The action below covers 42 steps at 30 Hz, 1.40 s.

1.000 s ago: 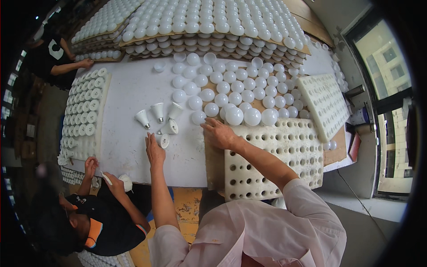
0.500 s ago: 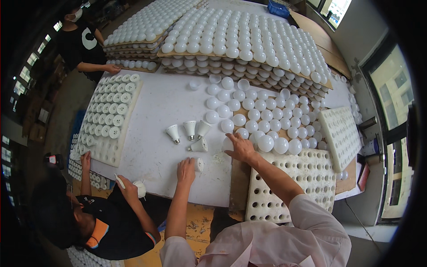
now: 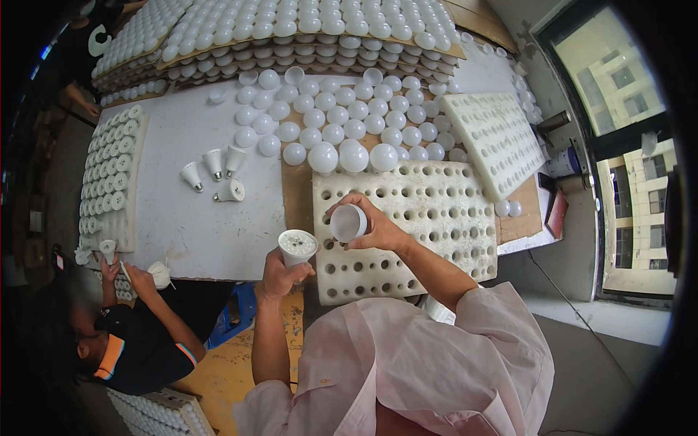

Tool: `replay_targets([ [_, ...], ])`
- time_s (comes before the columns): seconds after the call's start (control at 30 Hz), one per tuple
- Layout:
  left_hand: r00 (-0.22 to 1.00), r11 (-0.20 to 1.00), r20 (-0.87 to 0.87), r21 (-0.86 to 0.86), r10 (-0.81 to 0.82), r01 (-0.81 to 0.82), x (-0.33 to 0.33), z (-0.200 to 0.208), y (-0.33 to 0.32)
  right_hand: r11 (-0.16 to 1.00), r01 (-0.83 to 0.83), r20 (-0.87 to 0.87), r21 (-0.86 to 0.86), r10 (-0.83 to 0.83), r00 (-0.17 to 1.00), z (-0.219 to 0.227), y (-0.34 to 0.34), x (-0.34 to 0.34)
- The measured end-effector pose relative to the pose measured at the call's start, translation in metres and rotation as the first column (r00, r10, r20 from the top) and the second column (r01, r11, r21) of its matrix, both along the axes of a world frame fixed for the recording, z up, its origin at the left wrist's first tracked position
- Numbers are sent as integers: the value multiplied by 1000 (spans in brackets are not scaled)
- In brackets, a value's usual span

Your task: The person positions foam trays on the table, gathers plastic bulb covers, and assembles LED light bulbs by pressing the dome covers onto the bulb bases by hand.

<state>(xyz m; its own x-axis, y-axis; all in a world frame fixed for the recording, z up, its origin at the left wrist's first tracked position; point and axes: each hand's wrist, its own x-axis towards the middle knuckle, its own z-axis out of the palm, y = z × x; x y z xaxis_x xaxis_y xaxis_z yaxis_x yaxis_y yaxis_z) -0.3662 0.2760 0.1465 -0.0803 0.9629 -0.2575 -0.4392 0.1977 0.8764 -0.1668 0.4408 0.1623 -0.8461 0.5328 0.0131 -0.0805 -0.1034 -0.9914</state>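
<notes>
My left hand (image 3: 280,275) is closed round a white bulb base (image 3: 297,247), its open round end turned up with small parts showing inside. Level with it and a little to the right, my right hand (image 3: 379,227) grips a hollow white dome cover (image 3: 348,223), whose open side faces the base. Cover and base are apart. Both are held above the near left part of a foam tray (image 3: 436,211) full of round holes. At that tray's far edge stand three larger white domed bulbs (image 3: 353,155).
Several bulb bases (image 3: 213,163) lie on the white table (image 3: 182,240). Loose white domes (image 3: 333,134) spread beyond the tray, before stacked boards of domes (image 3: 291,33). Another foam tray (image 3: 494,142) leans at right. A co-worker (image 3: 138,327) handles bulb parts at left.
My left hand has lifted the bulb base from the table. My right hand has taken a dome cover and brought it back near the base. The whole view has shifted rightward.
</notes>
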Motion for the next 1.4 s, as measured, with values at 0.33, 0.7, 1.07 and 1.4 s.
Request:
replay_targets([
  [0.33, 930, 945, -175, -117, -323, 306, 122, 46, 27, 994, -79, 44, -81, 82, 996, 16, -6, 134],
  [0.7, 870, 912, -287, -223, -400, 345, 158, 60, 30, 899, -242, 252, 366, 154, 955, 40, -7, 163],
  [1.07, 756, 878, -449, -303, -476, 372, 148, 72, 14, 754, -394, 403, 525, 188, 896, 37, -38, 140],
  [1.4, 826, 909, -379, -195, -417, 369, 142, 65, 11, 732, 126, -228, 670, 41, 973, 25, -60, 113],
])
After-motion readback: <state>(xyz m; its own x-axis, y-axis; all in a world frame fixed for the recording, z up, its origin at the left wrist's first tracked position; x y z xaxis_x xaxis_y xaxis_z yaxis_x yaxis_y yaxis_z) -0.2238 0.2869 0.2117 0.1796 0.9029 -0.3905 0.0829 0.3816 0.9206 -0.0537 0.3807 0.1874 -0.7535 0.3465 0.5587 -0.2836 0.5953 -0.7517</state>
